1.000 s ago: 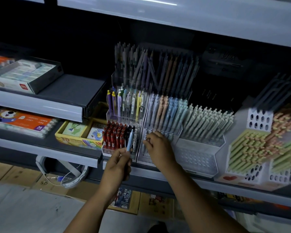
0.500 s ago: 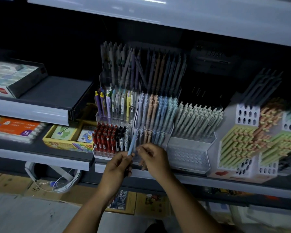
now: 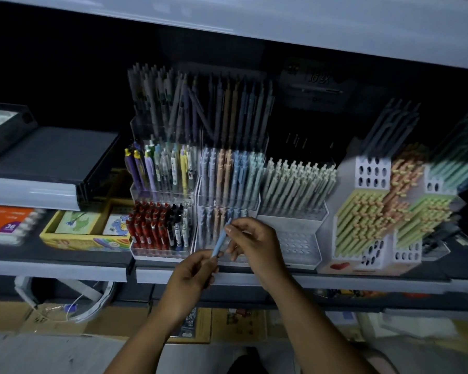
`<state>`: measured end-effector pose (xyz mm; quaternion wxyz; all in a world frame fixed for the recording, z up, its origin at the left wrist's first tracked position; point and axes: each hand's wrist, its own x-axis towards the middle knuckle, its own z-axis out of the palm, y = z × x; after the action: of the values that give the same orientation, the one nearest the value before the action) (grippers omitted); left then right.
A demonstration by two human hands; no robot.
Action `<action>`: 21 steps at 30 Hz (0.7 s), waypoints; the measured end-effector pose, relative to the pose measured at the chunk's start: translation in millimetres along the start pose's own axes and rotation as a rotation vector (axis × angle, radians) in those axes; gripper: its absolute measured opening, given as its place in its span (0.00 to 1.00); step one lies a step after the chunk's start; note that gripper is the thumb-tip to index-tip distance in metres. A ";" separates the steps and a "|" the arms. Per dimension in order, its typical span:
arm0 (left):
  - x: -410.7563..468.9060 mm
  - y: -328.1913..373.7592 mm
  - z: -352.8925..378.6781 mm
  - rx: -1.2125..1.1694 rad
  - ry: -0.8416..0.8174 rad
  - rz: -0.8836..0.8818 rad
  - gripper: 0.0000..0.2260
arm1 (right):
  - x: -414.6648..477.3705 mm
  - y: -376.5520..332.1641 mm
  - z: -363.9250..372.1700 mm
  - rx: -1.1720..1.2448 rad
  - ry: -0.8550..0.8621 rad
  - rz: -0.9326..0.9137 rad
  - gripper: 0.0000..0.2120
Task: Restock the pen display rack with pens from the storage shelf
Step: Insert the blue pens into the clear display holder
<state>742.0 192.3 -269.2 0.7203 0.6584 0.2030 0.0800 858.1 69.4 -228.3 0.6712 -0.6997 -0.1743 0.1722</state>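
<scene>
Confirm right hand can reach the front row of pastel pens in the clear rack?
Likely yes: the right hand hovers directly before that front row, nothing between. But it pinches the light blue pen, which the left hand also grips, so it isn't free.

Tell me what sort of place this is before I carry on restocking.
Most likely a stationery shop aisle: tiered clear racks packed with pens sorted by colour, a yellow box on the shelf beside them, and cardboard cartons on the floor below.
</scene>
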 end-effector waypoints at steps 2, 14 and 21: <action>4.6 -5.3 -7.0 0.125 0.014 0.009 0.07 | 3.8 1.2 -4.5 0.009 0.052 -0.024 0.05; 21.9 11.6 -41.8 0.644 0.003 0.325 0.06 | 43.8 28.9 -28.1 -0.443 0.122 -0.267 0.01; 27.6 23.2 -42.5 0.812 -0.001 0.426 0.02 | 49.9 42.6 -18.8 -0.747 0.025 -0.341 0.05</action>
<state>753.6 244.5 -253.8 0.3716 0.9145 0.0776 0.1400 911.4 74.9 -270.5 0.3922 -0.8582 -0.3301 -0.0252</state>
